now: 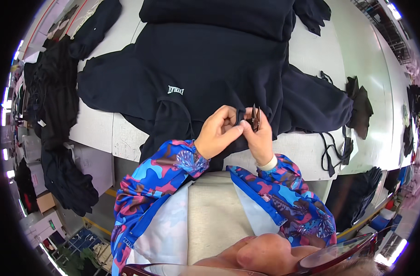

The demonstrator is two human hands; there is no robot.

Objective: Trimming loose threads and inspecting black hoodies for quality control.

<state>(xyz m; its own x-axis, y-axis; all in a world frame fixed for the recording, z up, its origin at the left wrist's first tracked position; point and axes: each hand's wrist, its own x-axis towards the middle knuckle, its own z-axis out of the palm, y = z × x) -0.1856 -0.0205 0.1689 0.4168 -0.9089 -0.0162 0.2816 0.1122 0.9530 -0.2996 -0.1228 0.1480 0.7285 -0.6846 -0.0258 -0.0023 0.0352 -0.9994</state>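
Observation:
A dark navy sweatshirt (219,60) lies spread on the white table, its sleeves out to both sides and a small white print on it. At its near edge my left hand (213,134) is closed, pinching a fold of the dark cloth between fingers and thumb. My right hand (261,143) sits beside it, nearly touching, closed around a small pair of thread snips (256,116) with the blades pointing away from me. The right thumb tip is at the same fold of cloth. Exactly what lies between the fingertips is hidden.
Another dark garment (219,16) is heaped at the far side of the white table (127,135). Dark clothes (58,101) pile along the left edge and hang down. On the right lie a dark cloth piece (360,110) and a black cord (328,154); dark garments (354,193) hang below.

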